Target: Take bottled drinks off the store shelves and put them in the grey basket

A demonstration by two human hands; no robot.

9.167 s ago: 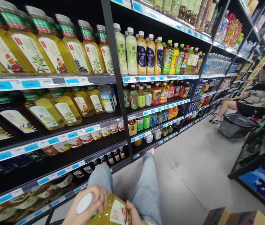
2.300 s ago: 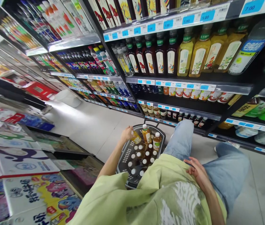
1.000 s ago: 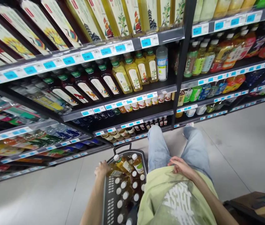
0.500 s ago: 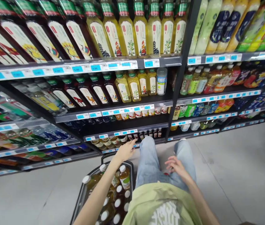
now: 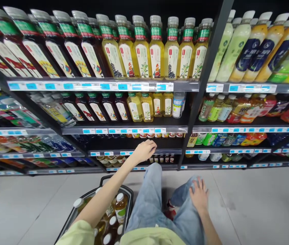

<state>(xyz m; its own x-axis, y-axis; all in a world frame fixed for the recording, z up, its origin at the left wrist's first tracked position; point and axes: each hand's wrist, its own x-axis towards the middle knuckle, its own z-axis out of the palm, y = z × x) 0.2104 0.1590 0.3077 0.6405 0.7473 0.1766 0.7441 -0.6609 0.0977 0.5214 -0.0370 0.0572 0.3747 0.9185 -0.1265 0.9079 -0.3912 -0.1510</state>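
Note:
My left hand is stretched forward with its fingers loosely bent, and I see nothing in it. It hovers in front of the lower shelves, near a row of small dark bottles on the bottom shelf. Spread over my right knee lies my right hand, fingers apart and holding nothing. Under my left arm stands a black basket packed with several bottles, among them a white-capped bottle with a green and white label. My forearm hides part of the basket.
Tall bottles of dark tea and yellow tea line the upper shelf. Smaller bottles stand one level below. A black upright divides this bay from colourful drinks on the right. Grey floor runs below.
My left hand has risen from the bottom shelf toward the shelf above. My right hand has moved from above my lap onto my right knee. The camera view has tilted upward.

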